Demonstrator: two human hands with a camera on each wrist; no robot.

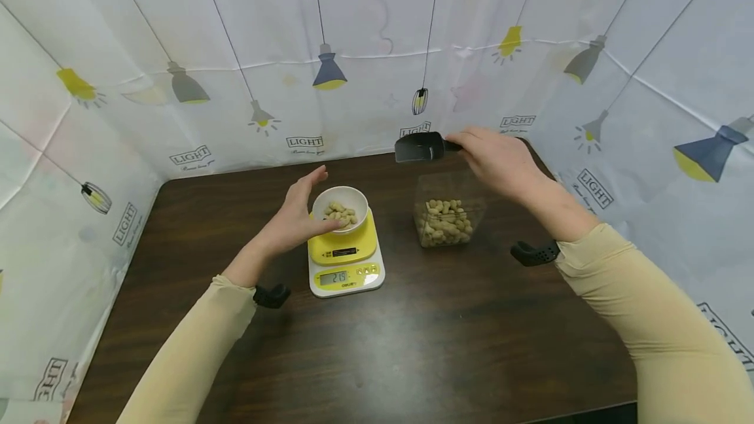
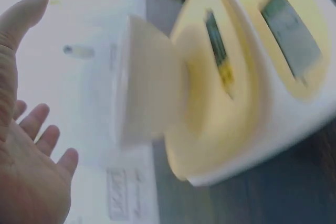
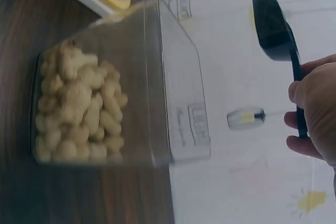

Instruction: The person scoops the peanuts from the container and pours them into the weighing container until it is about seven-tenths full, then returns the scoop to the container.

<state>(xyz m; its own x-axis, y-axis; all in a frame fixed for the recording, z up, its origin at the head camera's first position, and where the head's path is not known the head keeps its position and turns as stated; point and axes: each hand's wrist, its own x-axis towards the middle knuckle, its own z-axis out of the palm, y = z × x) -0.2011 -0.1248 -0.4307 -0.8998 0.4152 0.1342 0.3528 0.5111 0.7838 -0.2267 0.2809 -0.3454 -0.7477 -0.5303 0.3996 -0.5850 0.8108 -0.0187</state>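
My right hand point(image 1: 497, 159) grips the handle of a black scoop point(image 1: 419, 147), held up over a clear plastic box point(image 1: 427, 185) of unshelled peanuts point(image 1: 446, 222). The scoop looks bare inside. In the right wrist view, fingers and thumb wrap the scoop's handle above the box's open top. My left hand point(image 1: 294, 211) is spread beside a white bowl point(image 1: 352, 200), its thumb overlapping the rim in the head view. From the left wrist, a gap shows between that hand point(image 2: 37, 166) and the bowl point(image 2: 149, 82). Some peanuts point(image 1: 340, 213) lie in the bowl, which stands on a yellow and white kitchen scale point(image 1: 346, 267).
The scale's display point(image 1: 334, 277) shows digits. All of this stands on a dark wooden table point(image 1: 412, 339). White curtain-like sheets point(image 1: 377, 18) printed with lamps close in the back and both sides. Black bands point(image 1: 272, 296) sit at both wrists.
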